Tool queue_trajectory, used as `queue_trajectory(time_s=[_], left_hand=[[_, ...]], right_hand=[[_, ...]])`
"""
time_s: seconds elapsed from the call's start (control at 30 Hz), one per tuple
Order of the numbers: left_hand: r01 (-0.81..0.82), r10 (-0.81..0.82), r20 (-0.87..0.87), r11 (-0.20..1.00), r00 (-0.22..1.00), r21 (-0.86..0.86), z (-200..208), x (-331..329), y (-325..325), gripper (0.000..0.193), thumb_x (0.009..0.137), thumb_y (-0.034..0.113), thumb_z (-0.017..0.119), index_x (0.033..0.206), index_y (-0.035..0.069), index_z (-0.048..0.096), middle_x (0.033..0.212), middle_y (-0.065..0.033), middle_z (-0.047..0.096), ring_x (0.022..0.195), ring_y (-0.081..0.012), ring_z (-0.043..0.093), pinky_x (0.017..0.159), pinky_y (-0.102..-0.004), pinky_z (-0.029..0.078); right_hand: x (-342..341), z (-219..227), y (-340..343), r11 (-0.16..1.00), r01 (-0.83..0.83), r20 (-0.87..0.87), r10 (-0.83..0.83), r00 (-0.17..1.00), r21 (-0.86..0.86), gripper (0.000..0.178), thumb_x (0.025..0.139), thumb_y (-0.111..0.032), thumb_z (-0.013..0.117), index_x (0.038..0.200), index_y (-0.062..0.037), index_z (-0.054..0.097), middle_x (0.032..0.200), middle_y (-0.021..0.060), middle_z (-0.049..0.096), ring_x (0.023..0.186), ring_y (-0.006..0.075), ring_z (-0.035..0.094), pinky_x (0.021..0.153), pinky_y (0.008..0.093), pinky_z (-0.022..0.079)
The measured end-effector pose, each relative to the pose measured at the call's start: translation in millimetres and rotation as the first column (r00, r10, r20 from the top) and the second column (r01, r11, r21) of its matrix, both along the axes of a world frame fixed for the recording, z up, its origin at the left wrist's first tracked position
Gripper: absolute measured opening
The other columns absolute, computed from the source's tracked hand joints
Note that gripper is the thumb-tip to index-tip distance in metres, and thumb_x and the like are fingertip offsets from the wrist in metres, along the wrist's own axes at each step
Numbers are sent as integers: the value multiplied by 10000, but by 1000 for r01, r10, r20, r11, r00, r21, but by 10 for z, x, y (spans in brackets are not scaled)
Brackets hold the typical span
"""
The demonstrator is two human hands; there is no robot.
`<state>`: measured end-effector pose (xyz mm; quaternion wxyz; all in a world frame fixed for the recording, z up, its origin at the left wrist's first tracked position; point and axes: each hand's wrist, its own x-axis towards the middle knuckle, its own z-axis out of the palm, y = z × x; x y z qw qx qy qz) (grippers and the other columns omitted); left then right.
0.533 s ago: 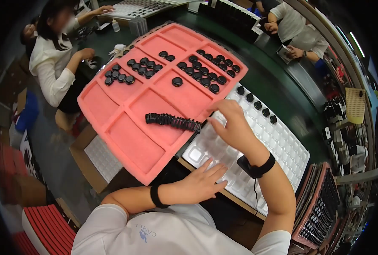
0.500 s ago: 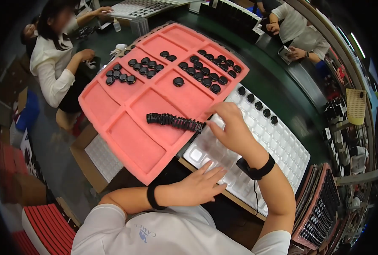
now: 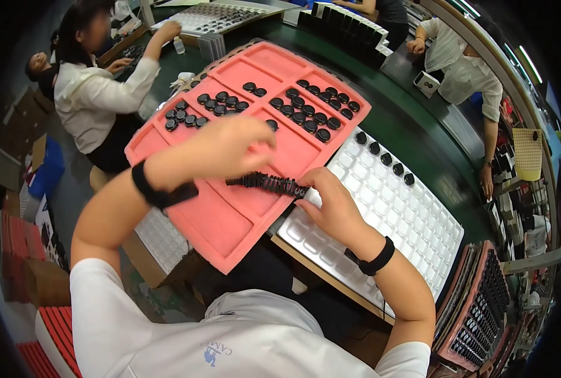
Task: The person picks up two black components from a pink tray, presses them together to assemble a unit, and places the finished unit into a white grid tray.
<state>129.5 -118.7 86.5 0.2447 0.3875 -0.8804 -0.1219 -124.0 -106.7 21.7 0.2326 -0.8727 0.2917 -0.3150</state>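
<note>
A large pink foam tray point(image 3: 220, 217) with shallow compartments lies in front of me. Round black cap-like pieces point(image 3: 296, 110) sit in several of its far compartments. Across a near compartment runs a curved row of black discs point(image 3: 264, 183) standing on edge, packed face to face. My right hand point(image 3: 337, 205) is at the row's right end, its thumb and forefinger on either side of it. My left hand point(image 3: 227, 148) hovers over the middle of the tray, close to a lone black cap point(image 3: 272, 125); its fingers are curled and smeared by motion.
Right of the foam stands a white plastic tray point(image 3: 381, 195) with rows of pockets, a few black pieces along its far edge. Stacked trays point(image 3: 475, 315) of black parts rise at the lower right. A cardboard box point(image 3: 145, 252) stands below left. Other people work across the green bench.
My left hand has swung up from near my body to above the foam tray. My right hand has come down slightly onto the end of the disc row.
</note>
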Motion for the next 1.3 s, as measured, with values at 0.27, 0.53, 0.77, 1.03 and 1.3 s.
queue_trajectory(time_s=[0.27, 0.53, 0.77, 1.03, 1.3], left_hand=[[-232, 224, 260, 973, 939, 2, -464, 53, -993, 185, 783, 206, 664, 872, 44, 646, 873, -136, 646, 836, -313, 617, 738, -400, 488], [-239, 227, 81, 947, 971, 214, -320, -26, -770, 168, 747, 59, 706, 842, 21, 572, 846, -81, 612, 760, -191, 608, 679, -297, 488], [201, 164, -673, 880, 721, 430, -44, -209, 235, 212, 783, -64, 639, 981, -32, 571, 883, -71, 564, 808, -125, 582, 695, -269, 522], [427, 378, -715, 606, 588, 671, -103, -560, 1368, 472, 873, -6, 561, 1331, -22, 447, 1080, -163, 602, 864, -144, 594, 738, -279, 535], [505, 364, -842, 679, 398, 532, -693, -1100, 1443, 399, 866, 59, 649, 1223, -9, 484, 1142, -179, 585, 928, -183, 598, 788, -316, 531]], right_hand=[[-67, -26, 8, 1000, 8, 24, -8, 1000, 22, 314, 733, 14, 698, 1024, -30, 588, 1043, 112, 594, 946, 272, 590, 813, 343, 488], [-82, -30, 18, 964, 2, 87, -26, 996, 266, 215, 855, 2, 602, 1068, -23, 593, 1030, 100, 618, 955, 213, 611, 825, 293, 493], [-209, 43, 165, 670, -156, 445, -284, 849, 726, 209, 963, -120, 504, 1111, 21, 551, 1030, 89, 607, 895, 157, 606, 816, 292, 499], [-454, 196, 892, 554, -355, 607, -376, 700, 753, 248, 974, -165, 484, 1121, 28, 533, 933, 109, 598, 790, 161, 579, 708, 269, 486], [-464, -144, 1360, 572, -432, 717, -540, 441, 697, 252, 966, -188, 508, 1098, 25, 533, 873, 92, 581, 751, 152, 555, 680, 257, 454]])
